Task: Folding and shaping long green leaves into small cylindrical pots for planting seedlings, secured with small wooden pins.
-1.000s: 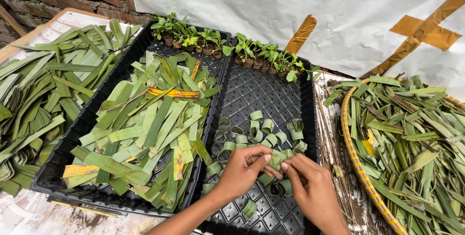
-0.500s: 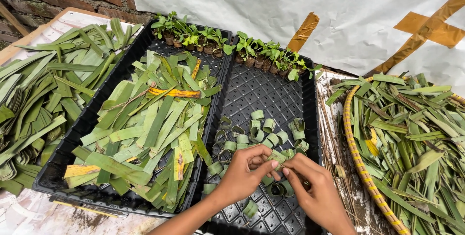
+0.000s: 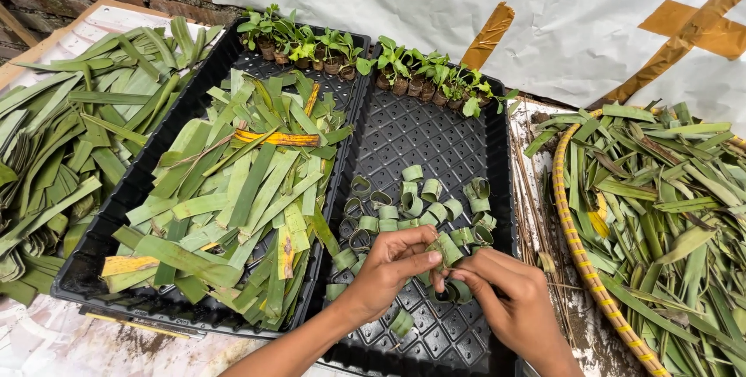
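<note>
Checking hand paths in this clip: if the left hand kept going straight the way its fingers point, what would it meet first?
The left hand points right, toward the right hand; first it would meet the rolled leaf strip pinched between them, then the right fingers, though depth is unclear.

The person's left hand [image 3: 387, 267] and right hand [image 3: 509, 305] cover most of the small green rolled leaf ring [image 3: 448, 248] pinched between them, so how it's folded can't be made out. Both forearms run off the bottom edge. The black perforated plastic tray [image 3: 420, 140] loses its near corner there too. The woven yellow-rimmed basket of leaf strips [image 3: 573, 237] gets cut by the right edge, the pile of long green leaves [image 3: 54, 151] by the left. The tiny seedling pots [image 3: 334, 62] are too small to tell apart.
</note>
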